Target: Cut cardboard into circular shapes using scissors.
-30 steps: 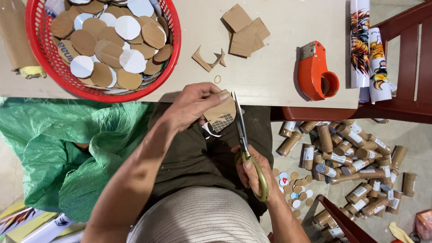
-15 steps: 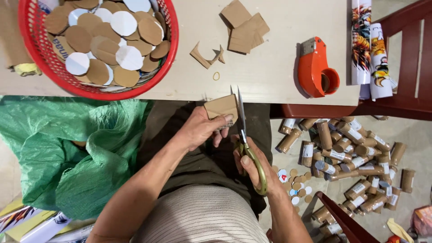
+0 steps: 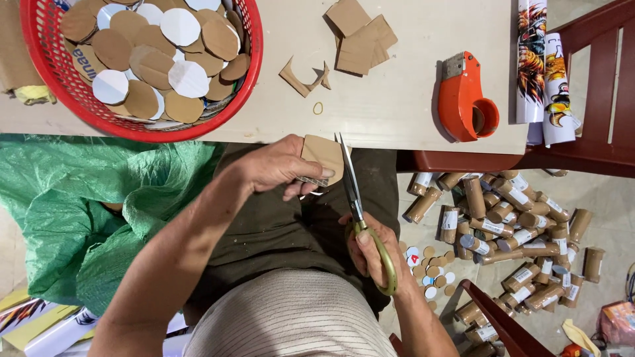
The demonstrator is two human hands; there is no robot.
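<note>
Cardboard piece (image 3: 322,157), brown with a rounded edge, sits pinched between thumb and curled fingers of the left hand (image 3: 278,168), just below the table (image 3: 397,99) edge and over the lap. The right hand (image 3: 372,250) grips the yellow-handled scissors (image 3: 360,218), fingers closed through the loops, blades pointing up against the piece's right edge. On the table stand a red basket (image 3: 254,49) of cardboard discs and an orange tape dispenser (image 3: 463,99)

Red basket (image 3: 246,86), orange tape dispenser (image 3: 466,99), floor tubes (image 3: 509,225).
</note>
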